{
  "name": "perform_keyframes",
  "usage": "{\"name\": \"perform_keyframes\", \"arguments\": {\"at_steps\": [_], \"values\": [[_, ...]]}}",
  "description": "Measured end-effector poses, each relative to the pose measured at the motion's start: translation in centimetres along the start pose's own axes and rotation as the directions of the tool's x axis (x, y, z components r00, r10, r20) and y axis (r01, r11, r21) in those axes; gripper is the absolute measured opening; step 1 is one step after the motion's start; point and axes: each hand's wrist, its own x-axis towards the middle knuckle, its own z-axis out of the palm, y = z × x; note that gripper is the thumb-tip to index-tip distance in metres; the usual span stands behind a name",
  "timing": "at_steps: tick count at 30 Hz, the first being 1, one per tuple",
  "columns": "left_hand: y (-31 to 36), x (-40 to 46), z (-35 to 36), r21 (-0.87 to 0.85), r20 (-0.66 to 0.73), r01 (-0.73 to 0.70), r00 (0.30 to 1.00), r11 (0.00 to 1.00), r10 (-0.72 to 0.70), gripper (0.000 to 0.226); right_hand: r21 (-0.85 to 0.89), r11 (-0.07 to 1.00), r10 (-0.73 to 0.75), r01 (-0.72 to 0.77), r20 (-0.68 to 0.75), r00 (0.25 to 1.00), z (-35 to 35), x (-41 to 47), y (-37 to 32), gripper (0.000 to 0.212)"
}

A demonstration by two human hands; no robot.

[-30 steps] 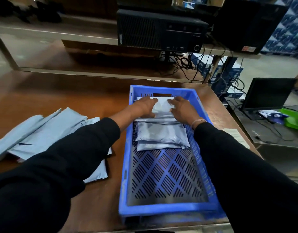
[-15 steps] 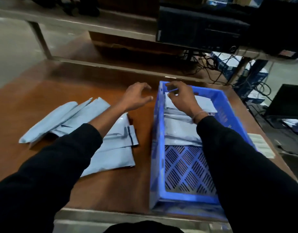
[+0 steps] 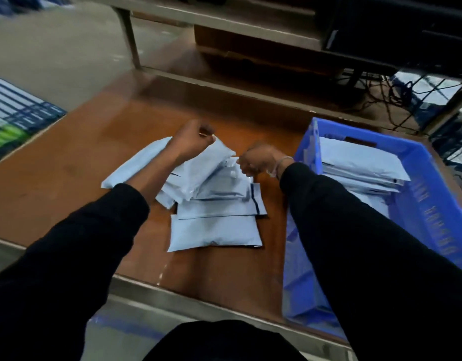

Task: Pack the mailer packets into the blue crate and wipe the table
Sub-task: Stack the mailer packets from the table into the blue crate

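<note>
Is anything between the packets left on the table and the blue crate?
Nothing visible on the table between the loose packets and the blue crate. Only the person's right arm crosses that gap; both hands, left and right, are at the pile.

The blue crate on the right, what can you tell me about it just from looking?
The blue crate is a shallow rectangular bin that looks like moulded plastic, with raised lettering on its right inner wall. It sits flat on the right end of the wooden table. Pale grey mailer packets lie stacked at its far end. The person's right sleeve hides much of its near half.
</note>
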Motion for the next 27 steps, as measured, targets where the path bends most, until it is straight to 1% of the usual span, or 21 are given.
{"name": "perform_keyframes", "arguments": {"at_steps": [2,4,5,9,12,14,15,16,18,19,20,22,24,25,27], "values": [[-1.5,0.1,-1.1,-0.004,0.01,-0.006,1.0,1.0,0.006,0.01,0.209,0.976,0.056,-0.063,0.042,0.998,1.8,0.8,-0.5,0.01],[-2.6,0.1,-2.0,-0.002,0.014,-0.019,1.0,1.0,0.019,0.01,0.361,0.924,0.096,-0.122,0.089,0.991,3.3,1.6,-1.0,0.02],[-3.0,-0.1,-2.3,0.002,0.02,-0.024,1.0,1.0,0.024,0.011,0.407,0.901,0.118,-0.149,0.101,0.988,4.1,2.0,-1.3,0.023],[-4.3,-0.4,-3.1,0.017,0.038,-0.026,0.999,1.0,0.025,0.016,0.521,0.828,0.182,-0.206,0.097,0.979,6.6,2.7,-2.1,0.021],[-5.2,-0.3,-3.1,0.003,0.055,-0.013,0.998,1.0,0.013,0.014,0.576,0.796,0.184,-0.186,0.062,0.981,7.1,3.4,-2.1,0.013],[-5.5,0.1,-3.0,-0.033,0.078,0.001,0.997,0.999,0.002,0.01,0.596,0.78,0.189,-0.189,0.064,0.98,6.3,3.6,-2.1,0.007],[-5.5,0.3,-2.9,-0.05,0.085,0.011,0.996,0.999,-0.007,0.012,0.605,0.776,0.181,-0.178,0.057,0.982,5.6,3.7,-2.1,0.006],[-5.4,0.4,-2.9,-0.069,0.088,0.026,0.996,0.997,-0.02,0.023,0.623,0.766,0.166,-0.161,0.051,0.985,4.8,3.7,-2.1,0.007],[-4.6,0.5,-2.9,-0.145,0.099,0.071,0.993,0.987,-0.057,0.058,0.687,0.713,0.147,-0.138,0.046,0.988,3.1,3.5,-2.4,0.009],[-3.9,0.5,-2.8,-0.178,0.115,0.095,0.99,0.979,-0.075,0.071,0.711,0.693,0.134,-0.123,0.041,0.99,2.4,3.3,-2.6,0.01],[-3.3,0.6,-2.7,-0.199,0.156,0.12,0.984,0.973,-0.09,0.074,0.726,0.68,0.115,-0.102,0.032,0.993,1.7,3.2,-2.8,0.014],[-2.2,1.0,-2.6,-0.251,0.267,0.181,0.957,0.951,-0.111,0.061,0.723,0.69,0.055,-0.037,-0.002,0.999,0.8,2.9,-3.4,0.026],[-1.8,1.4,-2.6,-0.369,0.361,0.241,0.927,0.898,-0.1,0.055,0.69,0.723,0.002,0.026,-0.04,0.999,0.3,2.3,-4.0,0.029],[-1.9,1.5,-2.7,-0.414,0.389,0.272,0.916,0.869,-0.102,0.053,0.676,0.736,-0.017,0.046,-0.049,0.999,0.3,1.9,-4.3,0.025],[-2.3,1.7,-3.0,-0.441,0.388,0.31,0.912,0.842,-0.133,0.048,0.673,0.738,-0.027,0.061,-0.06,0.998,0.6,1.5,-4.6,0.009]]}}
